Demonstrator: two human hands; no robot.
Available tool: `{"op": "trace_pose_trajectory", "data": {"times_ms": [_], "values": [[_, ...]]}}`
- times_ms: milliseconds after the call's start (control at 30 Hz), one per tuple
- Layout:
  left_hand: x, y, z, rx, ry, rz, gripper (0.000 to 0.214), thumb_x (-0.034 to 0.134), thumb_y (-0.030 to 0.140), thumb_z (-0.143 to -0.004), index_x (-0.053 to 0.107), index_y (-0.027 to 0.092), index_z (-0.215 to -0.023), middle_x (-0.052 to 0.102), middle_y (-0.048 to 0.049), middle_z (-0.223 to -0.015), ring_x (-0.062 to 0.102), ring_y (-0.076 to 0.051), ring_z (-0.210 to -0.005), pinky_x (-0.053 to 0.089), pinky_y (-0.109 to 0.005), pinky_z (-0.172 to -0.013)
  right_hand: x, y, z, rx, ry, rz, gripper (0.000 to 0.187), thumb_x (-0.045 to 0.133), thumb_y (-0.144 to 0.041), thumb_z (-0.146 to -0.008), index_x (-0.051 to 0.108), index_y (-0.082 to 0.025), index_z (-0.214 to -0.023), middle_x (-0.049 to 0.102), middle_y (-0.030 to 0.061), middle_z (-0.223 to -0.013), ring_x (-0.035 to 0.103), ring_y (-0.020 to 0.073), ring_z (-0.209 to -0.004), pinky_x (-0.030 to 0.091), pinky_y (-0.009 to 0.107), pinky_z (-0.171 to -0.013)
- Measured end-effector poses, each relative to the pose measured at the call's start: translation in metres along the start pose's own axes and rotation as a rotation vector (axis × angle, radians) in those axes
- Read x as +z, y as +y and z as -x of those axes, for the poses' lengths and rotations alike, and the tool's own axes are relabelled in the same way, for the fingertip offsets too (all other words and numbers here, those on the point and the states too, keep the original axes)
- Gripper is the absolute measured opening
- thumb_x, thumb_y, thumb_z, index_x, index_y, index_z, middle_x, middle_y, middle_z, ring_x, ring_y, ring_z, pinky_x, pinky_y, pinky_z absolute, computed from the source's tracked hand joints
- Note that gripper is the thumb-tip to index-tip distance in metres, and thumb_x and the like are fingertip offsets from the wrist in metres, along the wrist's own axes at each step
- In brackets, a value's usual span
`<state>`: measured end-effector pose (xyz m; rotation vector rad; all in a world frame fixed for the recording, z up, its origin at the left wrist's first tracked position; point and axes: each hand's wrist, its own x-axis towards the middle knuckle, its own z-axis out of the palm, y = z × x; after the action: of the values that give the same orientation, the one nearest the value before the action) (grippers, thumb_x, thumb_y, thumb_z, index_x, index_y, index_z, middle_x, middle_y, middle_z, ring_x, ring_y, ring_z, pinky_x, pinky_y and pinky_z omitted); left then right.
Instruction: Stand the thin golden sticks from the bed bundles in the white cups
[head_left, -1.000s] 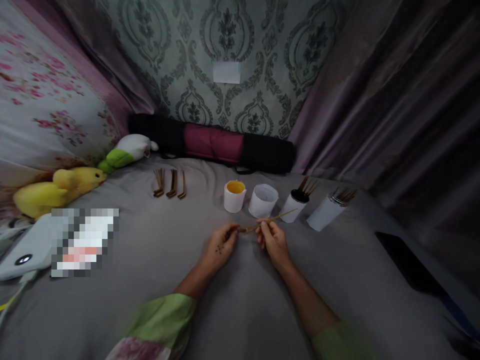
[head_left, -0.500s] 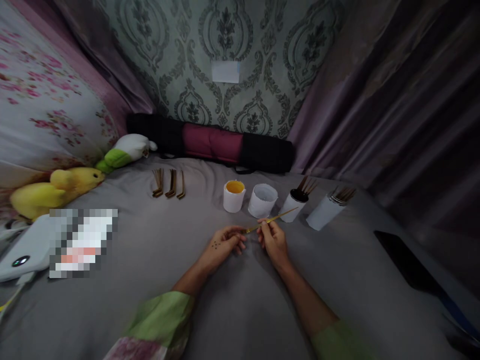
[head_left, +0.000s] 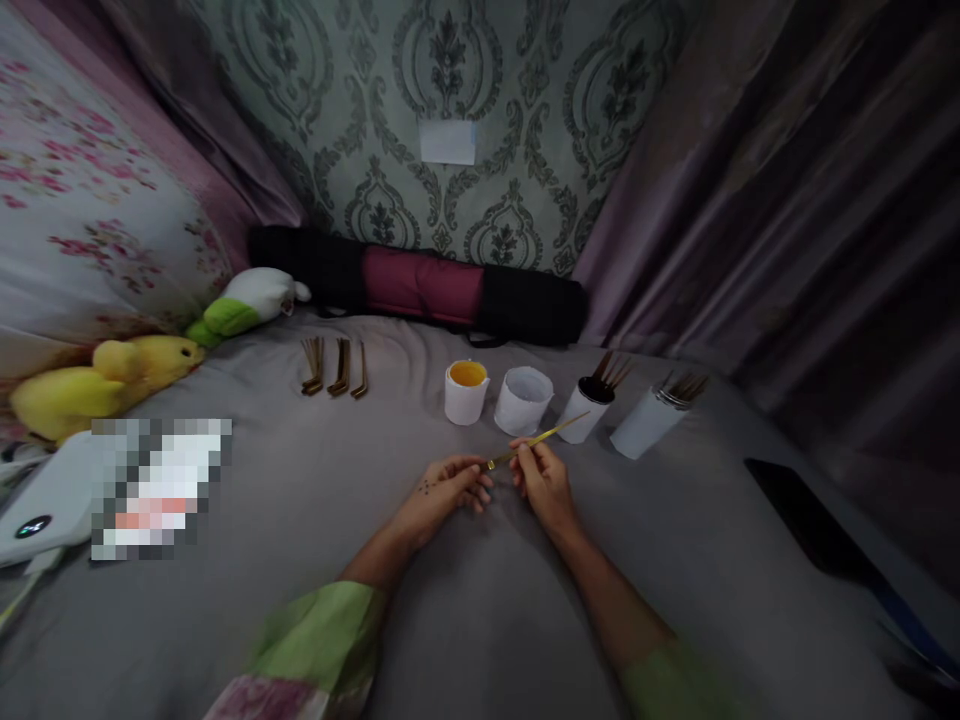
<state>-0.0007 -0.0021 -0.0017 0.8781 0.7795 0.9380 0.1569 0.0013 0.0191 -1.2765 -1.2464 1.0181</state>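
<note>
A slim gold stick (head_left: 559, 428) slants between my two hands, its thicker end low on the left and its thin end up to the right. My right hand (head_left: 546, 482) pinches it near the middle between thumb and fingers. At the thicker end, my left hand (head_left: 446, 490) has its thumb and forefinger closed, with the other fingers curled loosely. Just beyond the hands stand a white cup with a yellow inside (head_left: 465, 395), a wider white cup (head_left: 523, 402), and a white cup with a dark inside (head_left: 585, 412) holding several sticks.
A white cylinder (head_left: 649, 425) full of thin sticks leans at the right. Gold sticks with bent ends (head_left: 337, 370) lie in groups at the back left. A phone (head_left: 814, 520) lies at right, a power bank (head_left: 60, 495) at left. Behind are plush toys (head_left: 112, 380) and a long bag (head_left: 420, 285).
The view has shifted slightly. Both hands keep nearly the same place and grip, and the stick has turned a little.
</note>
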Motion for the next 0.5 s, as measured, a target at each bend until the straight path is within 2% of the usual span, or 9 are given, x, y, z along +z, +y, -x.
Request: {"op": "trace_pose_trajectory", "data": {"times_ms": [333, 500], "values": [[0.0033, 0.0061, 0.0024, -0.042, -0.013, 0.031, 0.03, 0.057, 0.029, -0.075, 0.055, 0.009, -0.096, 0.062, -0.009, -0.079, 0.058, -0.012, -0.061, 0.044, -0.024, -0.053, 0.0, 0.0039, 0.0012, -0.024, -0.056, 0.0, 0.03, 0.043, -0.044, -0.08, 0.055, -0.018, -0.087, 0.051, -0.0015, -0.061, 0.044, 0.0083, -0.045, 0.034, 0.019, -0.039], [0.0046, 0.0077, 0.0023, -0.073, 0.022, 0.038, 0.028, 0.059, 0.026, -0.073, 0.055, 0.009, -0.094, 0.062, -0.0075, -0.075, 0.058, -0.012, -0.059, 0.043, -0.023, -0.051, -0.0002, 0.0056, 0.0008, -0.024, -0.058, 0.01, 0.032, 0.043, -0.045, -0.08, 0.056, -0.017, -0.087, 0.051, -0.0013, -0.061, 0.044, 0.0078, -0.045, 0.033, 0.019, -0.038]]}}
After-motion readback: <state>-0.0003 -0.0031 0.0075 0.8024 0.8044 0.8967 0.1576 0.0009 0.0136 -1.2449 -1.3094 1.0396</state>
